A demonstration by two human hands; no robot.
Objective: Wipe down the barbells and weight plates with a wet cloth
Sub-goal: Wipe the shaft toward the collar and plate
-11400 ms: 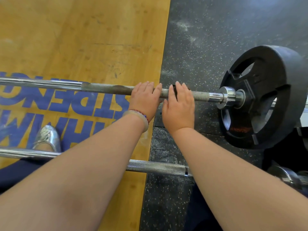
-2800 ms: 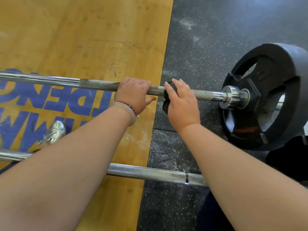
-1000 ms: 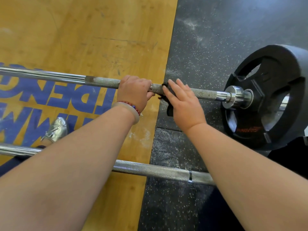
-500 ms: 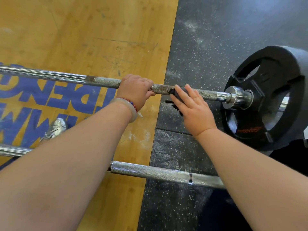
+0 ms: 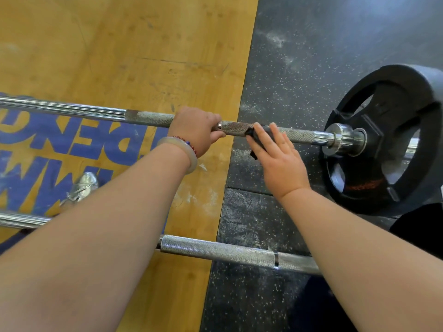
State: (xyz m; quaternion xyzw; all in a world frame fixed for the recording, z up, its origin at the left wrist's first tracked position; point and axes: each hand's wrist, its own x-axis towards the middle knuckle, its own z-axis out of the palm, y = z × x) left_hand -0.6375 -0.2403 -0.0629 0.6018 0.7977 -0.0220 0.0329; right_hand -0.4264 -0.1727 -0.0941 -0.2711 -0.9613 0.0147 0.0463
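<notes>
Though cut off at the right edge, plainly upright on the speckled rubber floor (image 5: 299,68): black weight plate (image 5: 374,133), loaded on the far barbell (image 5: 148,117). Near barbell (image 5: 227,251) lying parallel, partly hidden under both forearms. Left hand (image 5: 194,130) curled round the far barbell's knurling. Right hand (image 5: 280,159) flat, fingers straight, pressing a dark cloth (image 5: 250,134) against the same bar. Cloth mostly covered by those fingers, only two corners showing
</notes>
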